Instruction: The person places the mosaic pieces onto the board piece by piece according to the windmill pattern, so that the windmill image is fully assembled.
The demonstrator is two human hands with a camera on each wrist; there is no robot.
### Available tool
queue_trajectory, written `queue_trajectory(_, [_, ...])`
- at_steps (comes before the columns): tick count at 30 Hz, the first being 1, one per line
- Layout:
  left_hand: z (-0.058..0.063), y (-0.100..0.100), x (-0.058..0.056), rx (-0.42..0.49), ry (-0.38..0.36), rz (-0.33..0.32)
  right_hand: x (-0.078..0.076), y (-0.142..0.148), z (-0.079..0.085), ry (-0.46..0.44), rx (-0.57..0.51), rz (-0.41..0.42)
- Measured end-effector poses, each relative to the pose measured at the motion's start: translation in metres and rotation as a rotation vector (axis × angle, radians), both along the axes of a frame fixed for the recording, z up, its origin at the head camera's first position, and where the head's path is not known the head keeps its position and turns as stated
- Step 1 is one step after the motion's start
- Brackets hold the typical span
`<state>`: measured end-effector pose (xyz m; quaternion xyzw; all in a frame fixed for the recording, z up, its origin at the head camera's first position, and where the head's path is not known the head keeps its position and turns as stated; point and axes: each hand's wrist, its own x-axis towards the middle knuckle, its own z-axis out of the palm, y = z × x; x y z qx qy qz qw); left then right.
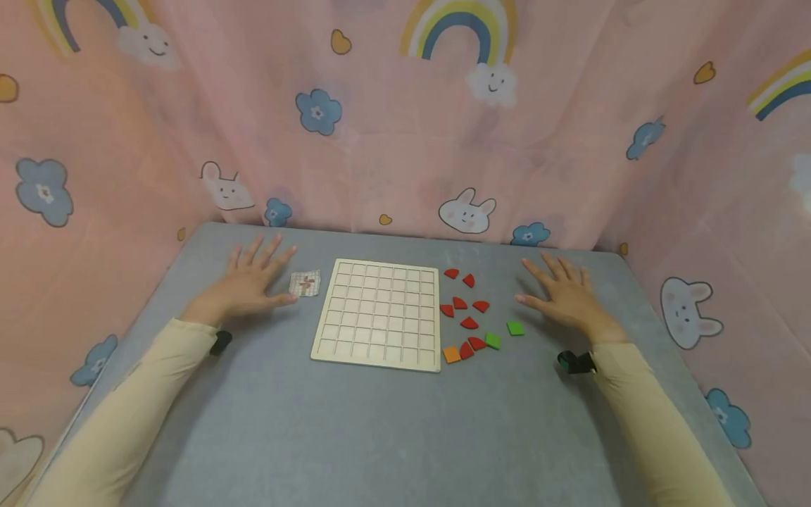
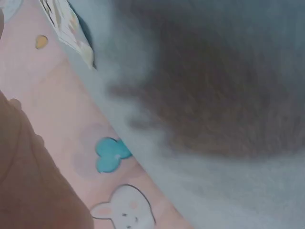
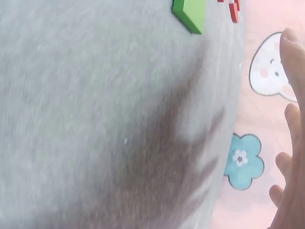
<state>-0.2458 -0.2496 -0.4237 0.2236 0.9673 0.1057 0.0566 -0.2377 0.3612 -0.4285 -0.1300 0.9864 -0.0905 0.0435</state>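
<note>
My left hand [image 1: 248, 284] hovers over the table with its fingers spread, its thumb close to a small paper card [image 1: 305, 284] printed with a grid and a reddish pattern. Right of the card lies a pale wooden grid board [image 1: 380, 313], its squares bare. On the far side, my right hand [image 1: 566, 294] is spread too and holds nothing; its shadow falls on the table in the right wrist view. Between board and right hand lie several red quarter-circle pieces [image 1: 469, 323], an orange square [image 1: 451, 354] and two green squares [image 1: 516, 328], one of them a green piece [image 3: 190, 14] at the top.
The grey table [image 1: 380, 436] ends at a pink curtain [image 1: 380, 162] with rainbows, rabbits and flowers, which encloses the back and both sides. A dark wrist device [image 1: 575, 362] sits under the right sleeve's cuff, and another dark device [image 1: 221, 343] under the left.
</note>
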Motion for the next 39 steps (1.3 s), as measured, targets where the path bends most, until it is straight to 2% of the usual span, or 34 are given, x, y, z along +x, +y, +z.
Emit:
queue_trajectory(8, [-0.002, 0.019, 0.02, -0.012, 0.01, -0.071, -0.003, -0.014, 0.003, -0.008, -0.013, 0.023])
queue_trajectory(14, [-0.001, 0.035, 0.04, 0.028, -0.045, -0.106, -0.008, -0.026, -0.002, 0.001, -0.052, 0.045])
queue_trajectory(19, [-0.005, 0.047, 0.056, 0.067, -0.067, -0.169, -0.015, -0.036, -0.006, 0.009, -0.094, 0.06])
queue_trajectory(24, [-0.012, 0.052, 0.071, 0.114, -0.134, -0.199, -0.02, -0.051, -0.01, 0.006, -0.146, 0.065])
queue_trajectory(34, [-0.046, 0.049, 0.077, 0.192, -0.172, -0.156, -0.033, -0.087, -0.021, 0.029, -0.216, 0.007])
queue_trajectory(39, [-0.056, 0.048, 0.075, 0.189, -0.145, -0.153, -0.037, -0.101, -0.024, 0.035, -0.276, 0.004])
